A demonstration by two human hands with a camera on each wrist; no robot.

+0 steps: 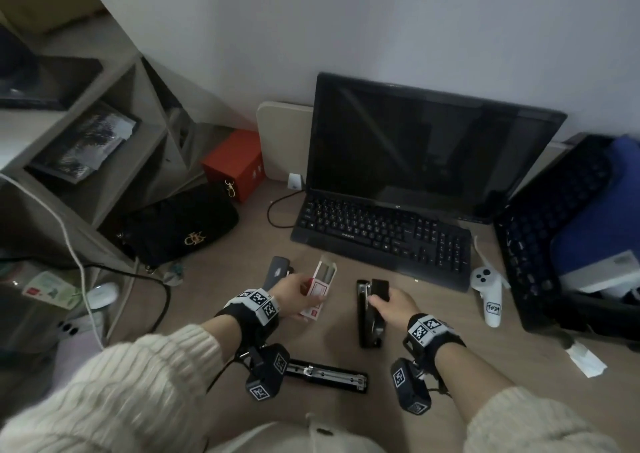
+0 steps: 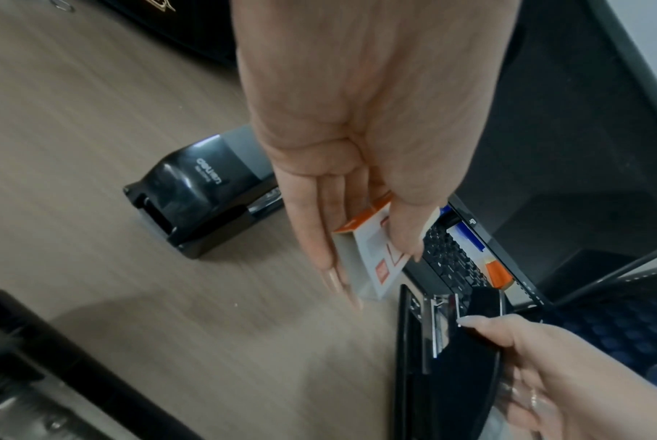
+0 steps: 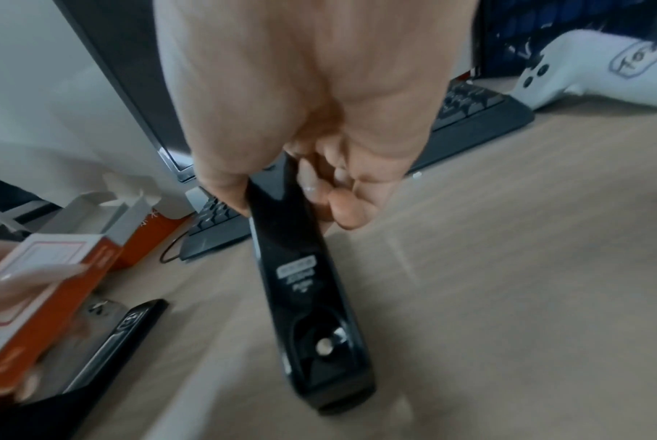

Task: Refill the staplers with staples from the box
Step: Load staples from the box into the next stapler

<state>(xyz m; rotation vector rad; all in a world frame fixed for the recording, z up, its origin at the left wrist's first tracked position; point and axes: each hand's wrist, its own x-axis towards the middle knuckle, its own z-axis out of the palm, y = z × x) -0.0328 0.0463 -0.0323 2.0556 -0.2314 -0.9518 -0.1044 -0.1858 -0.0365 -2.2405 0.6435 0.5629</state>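
While our left hand (image 1: pixel 294 295) grips the staple box (image 1: pixel 318 291) at centre frame, our right hand (image 1: pixel 393 305) holds the open stapler (image 1: pixel 370 317).

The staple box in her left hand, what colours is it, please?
White and orange staple box, clearest in the right wrist view.
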